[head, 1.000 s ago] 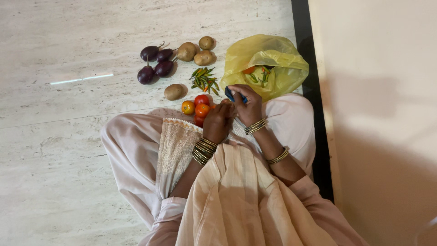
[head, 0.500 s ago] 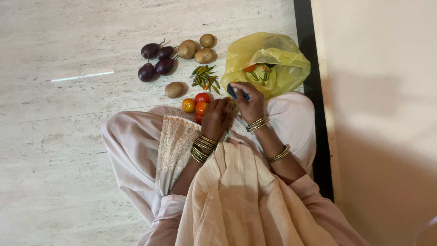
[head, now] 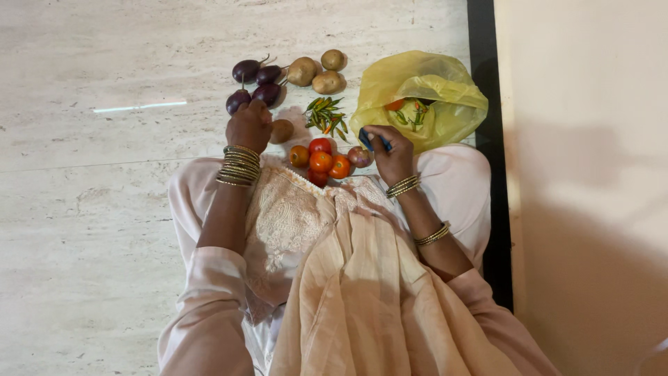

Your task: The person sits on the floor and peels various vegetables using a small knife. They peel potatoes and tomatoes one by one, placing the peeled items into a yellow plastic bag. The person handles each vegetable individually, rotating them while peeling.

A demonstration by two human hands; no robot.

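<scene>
While you sit on the pale marble floor (head: 104,209) with the vegetables spread just beyond your knees, your left hand (head: 249,127) is out over the left side of the pile, its fingers curled downward between the near purple brinjal (head: 238,101) and a brown potato (head: 281,130); whether it has actually closed on either, you cannot tell from this angle. Your right hand (head: 390,150) is pinched around a small blue-handled tool (head: 369,141), probably a knife or peeler, held close to a purplish onion (head: 360,156). The brinjals should feel light, firm and glossy, so they may slip; take one around its thick middle rather than by the thin stalk. The potato is denser and rough-skinned, and should sit securely in a full-hand grasp. Nearer to you, the red and orange tomatoes (head: 320,161) are soft-skinned and would bruise under a hard squeeze. Further away lie three more brinjals and three potatoes (head: 316,73), with a loose bunch of green chillies (head: 325,115) to their right. On the far right, a thin yellow plastic bag (head: 445,111) sits slumped open, limp and crinkly, holding more chillies and something orange.
</scene>
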